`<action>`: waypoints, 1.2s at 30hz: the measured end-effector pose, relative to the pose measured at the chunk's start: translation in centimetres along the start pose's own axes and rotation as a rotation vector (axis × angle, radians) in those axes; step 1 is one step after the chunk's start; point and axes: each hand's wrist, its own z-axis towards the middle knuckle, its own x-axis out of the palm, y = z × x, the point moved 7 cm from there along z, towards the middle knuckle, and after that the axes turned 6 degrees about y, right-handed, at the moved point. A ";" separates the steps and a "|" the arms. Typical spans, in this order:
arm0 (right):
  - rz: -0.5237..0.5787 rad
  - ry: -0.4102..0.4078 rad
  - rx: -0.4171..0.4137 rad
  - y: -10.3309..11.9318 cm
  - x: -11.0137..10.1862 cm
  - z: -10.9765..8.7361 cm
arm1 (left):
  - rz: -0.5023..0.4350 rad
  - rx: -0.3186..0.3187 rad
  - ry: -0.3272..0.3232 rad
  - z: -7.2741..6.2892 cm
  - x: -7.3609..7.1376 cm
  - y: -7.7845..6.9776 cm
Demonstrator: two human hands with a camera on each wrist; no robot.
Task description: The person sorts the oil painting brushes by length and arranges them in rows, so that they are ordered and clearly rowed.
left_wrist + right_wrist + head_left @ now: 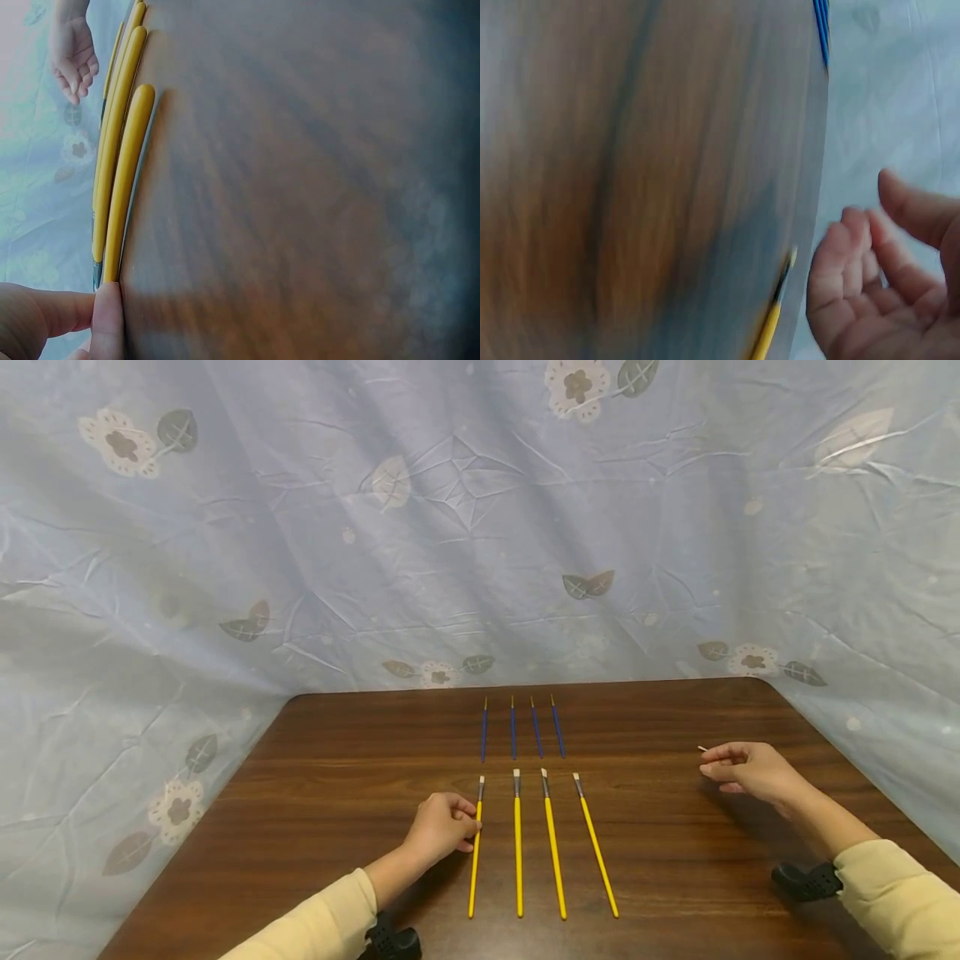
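Note:
Several yellow-handled flat paintbrushes lie side by side on the brown table, white bristles pointing away. My left hand (444,823) pinches the leftmost yellow paintbrush (476,860) between thumb and finger; the left wrist view shows this grip on its handle (129,180). Over at the right side of the table, my right hand (753,770) hovers with fingers loosely bent and thumb apart. Another yellow paintbrush (771,322) lies near it, apart from the fingers in the right wrist view; in the head view only its pale tip (702,748) shows past the hand.
Behind the yellow row, several thinner blue paintbrushes (513,731) lie in their own row, tips away. A flowered pale curtain (465,527) hangs close behind the wooden table (360,735) and down both sides.

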 end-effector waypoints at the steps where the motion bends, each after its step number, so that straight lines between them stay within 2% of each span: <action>1: -0.011 -0.007 -0.002 -0.3 -0.5 0.0 | -0.001 0.000 0.001 0.0 0.0 0.0; 6: -0.046 -0.024 -0.018 -1.6 -2.9 0.3 | 0.003 -0.001 0.003 0.0 0.0 0.0; 14: 0.005 -0.026 -0.024 -4.0 -5.8 0.0 | 0.000 0.009 0.003 0.0 0.1 0.1; 17: -0.009 -0.043 -0.012 -5.1 -6.4 -0.1 | -0.001 0.011 0.002 0.0 0.0 0.0; 26: 0.006 -0.023 0.015 -6.9 -7.1 -0.2 | 0.003 0.006 0.003 -0.1 0.1 0.0; 36: -0.110 0.010 -0.006 -7.3 -6.8 -0.2 | 0.012 0.012 0.003 -0.1 0.2 -0.1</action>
